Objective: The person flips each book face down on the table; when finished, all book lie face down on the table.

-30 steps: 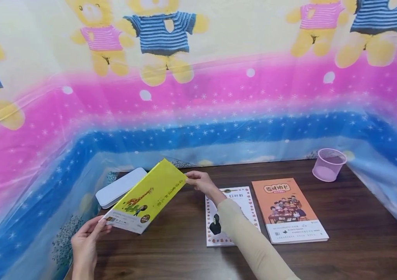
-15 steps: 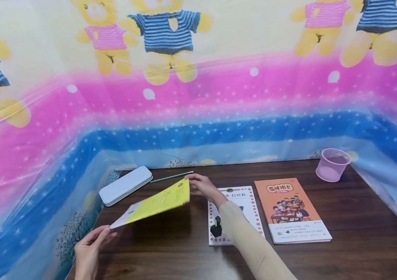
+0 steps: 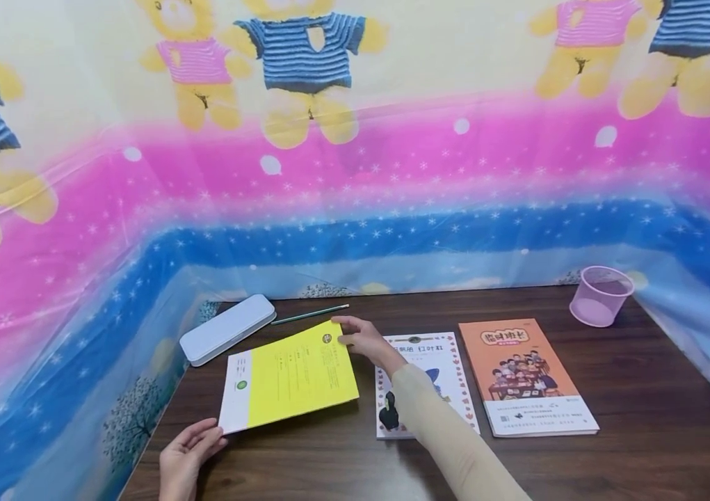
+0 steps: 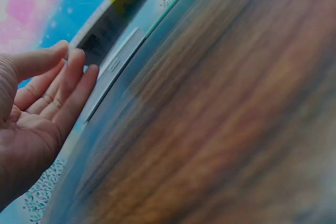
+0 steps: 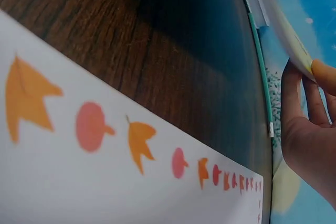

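Note:
Between my two hands a thin yellow book (image 3: 295,376) with a white band at its left is held above the table, its yellow-and-white cover facing up. My left hand (image 3: 188,456) pinches the near left corner between thumb and fingers. At the far right corner, my right hand (image 3: 364,341) grips the book, the thumb on top and fingers beneath, as the right wrist view shows. In the left wrist view the book's dark underside (image 4: 100,32) shows past the left fingertips. Beneath my right forearm lies a white book (image 3: 423,355) with a leaf-patterned border, partly hidden by the sleeve.
An orange book (image 3: 517,369) lies right of the white one. At the back right stands a pink mesh pen holder (image 3: 601,296). A pale pencil case (image 3: 227,330) and a green pencil (image 3: 311,314) lie behind the yellow book. A printed curtain (image 3: 355,236) encloses the wooden table (image 3: 655,390).
The yellow book has turned over from the giraffe cover to its other side and come down flatter. The green pencil has come into sight. My left hand has shifted right and down.

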A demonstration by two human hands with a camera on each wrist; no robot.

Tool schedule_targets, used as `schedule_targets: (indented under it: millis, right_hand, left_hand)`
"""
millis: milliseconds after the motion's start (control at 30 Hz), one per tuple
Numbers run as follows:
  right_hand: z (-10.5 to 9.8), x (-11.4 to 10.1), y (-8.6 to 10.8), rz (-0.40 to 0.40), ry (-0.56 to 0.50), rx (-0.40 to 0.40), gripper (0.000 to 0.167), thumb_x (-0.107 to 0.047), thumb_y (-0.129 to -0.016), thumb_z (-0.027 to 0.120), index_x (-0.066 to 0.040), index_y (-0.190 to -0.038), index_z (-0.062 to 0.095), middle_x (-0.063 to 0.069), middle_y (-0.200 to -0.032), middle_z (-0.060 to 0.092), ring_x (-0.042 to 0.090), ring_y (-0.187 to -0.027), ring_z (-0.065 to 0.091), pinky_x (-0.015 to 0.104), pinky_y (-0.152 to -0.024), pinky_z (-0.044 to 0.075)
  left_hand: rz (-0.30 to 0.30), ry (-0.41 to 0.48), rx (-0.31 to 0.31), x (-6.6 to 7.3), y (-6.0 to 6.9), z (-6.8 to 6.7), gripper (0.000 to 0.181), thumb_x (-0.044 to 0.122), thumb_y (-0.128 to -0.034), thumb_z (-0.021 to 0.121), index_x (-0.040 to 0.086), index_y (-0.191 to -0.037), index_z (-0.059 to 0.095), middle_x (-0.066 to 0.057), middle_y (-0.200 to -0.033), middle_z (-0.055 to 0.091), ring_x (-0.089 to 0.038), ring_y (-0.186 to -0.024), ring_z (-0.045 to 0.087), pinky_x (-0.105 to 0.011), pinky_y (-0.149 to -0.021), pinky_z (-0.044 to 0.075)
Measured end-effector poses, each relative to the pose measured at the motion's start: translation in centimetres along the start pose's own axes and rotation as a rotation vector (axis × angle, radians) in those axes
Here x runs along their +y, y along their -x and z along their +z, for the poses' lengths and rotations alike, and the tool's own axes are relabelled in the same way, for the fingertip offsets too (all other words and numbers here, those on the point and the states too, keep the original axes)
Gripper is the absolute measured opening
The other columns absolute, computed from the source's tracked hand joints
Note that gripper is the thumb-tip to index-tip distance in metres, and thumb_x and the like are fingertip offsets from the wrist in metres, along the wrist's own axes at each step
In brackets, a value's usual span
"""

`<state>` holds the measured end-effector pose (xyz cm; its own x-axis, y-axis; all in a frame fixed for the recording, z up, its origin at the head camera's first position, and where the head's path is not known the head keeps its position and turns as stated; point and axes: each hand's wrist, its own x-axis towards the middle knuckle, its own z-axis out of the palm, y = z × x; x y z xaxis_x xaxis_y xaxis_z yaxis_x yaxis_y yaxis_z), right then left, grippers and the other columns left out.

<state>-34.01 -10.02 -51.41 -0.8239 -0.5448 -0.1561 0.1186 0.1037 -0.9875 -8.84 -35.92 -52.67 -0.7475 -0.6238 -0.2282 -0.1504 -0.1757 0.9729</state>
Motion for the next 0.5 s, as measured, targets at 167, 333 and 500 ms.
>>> schedule_targets:
  millis: [167,333,500]
  right_hand:
    - [0.3,0.4,-0.3,0.02,0.031,0.015,0.058,0.002,-0.093,0.056,-0.022,-0.145,0.047,0.015,-0.148,0.044,0.026,-0.113,0.063,0.04,-0.094,0.056]
    - [0.8,0.8,-0.3,0.027,0.039,0.049,0.062,0.002,-0.094,0.054,-0.017,-0.151,0.037,0.016,-0.149,0.046,0.03,-0.117,0.063,0.041,-0.097,0.053]
    - [1.6,1.1,-0.3,0.042,0.027,0.059,0.06,0.003,-0.094,0.05,-0.014,-0.15,0.038,0.015,-0.152,0.044,0.03,-0.12,0.061,0.04,-0.101,0.05]
  left_hand:
    - [-0.04,-0.133,-0.076,-0.3,-0.1,-0.2,0.036,0.0,-0.0884,0.065,-0.005,-0.124,0.059,0.011,-0.07,0.069,-0.005,-0.068,0.068,-0.023,-0.069,0.06]
    - [-0.083,-0.26,-0.181,-0.1,-0.4,-0.2,0.062,0.005,-0.0886,0.068,-0.014,-0.14,0.039,0.005,-0.076,0.071,-0.006,-0.068,0.067,-0.023,-0.067,0.059]
    - [-0.057,-0.369,-0.197,0.0,-0.7,0.2,0.057,0.002,-0.0875,0.067,-0.016,-0.136,0.043,-0.001,-0.076,0.072,-0.008,-0.067,0.067,-0.025,-0.065,0.059]
